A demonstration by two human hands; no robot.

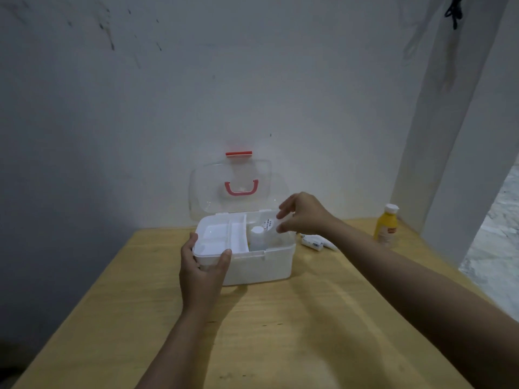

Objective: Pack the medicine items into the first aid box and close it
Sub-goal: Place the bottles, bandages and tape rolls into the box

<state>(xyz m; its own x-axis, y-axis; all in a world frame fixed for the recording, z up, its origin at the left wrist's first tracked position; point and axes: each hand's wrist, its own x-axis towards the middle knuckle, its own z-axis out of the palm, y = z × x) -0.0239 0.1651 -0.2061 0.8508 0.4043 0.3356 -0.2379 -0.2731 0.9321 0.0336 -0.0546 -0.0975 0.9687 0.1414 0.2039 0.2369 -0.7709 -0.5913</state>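
One wooden table (280, 332) fills the near field, and two bare forearms reach across it from the lower edge. The left hand (202, 269) clasps the near left corner of one white first aid box (261, 265), thumb on the front rim and fingers wrapped round the side wall. The box stands near the middle of the table with its one clear lid (233, 189) raised upright against the wall; one pink handle (241, 188) and one red latch (239, 154) show on the lid. Inside, one white tray (222, 234) with three compartments covers the left part, and one small white bottle (256, 235) stands upright in the open right part. The right hand (302, 213) hovers over the far right corner of the box, fingertips pinching one pale, partly see-through item (269, 223) with dark print; what it is cannot be told. Two items lie outside the box, to its right: one white tube (316, 242) flat on the table just beside it, and farther right one yellow bottle (386, 224) with a white cap, upright near the table's far edge.
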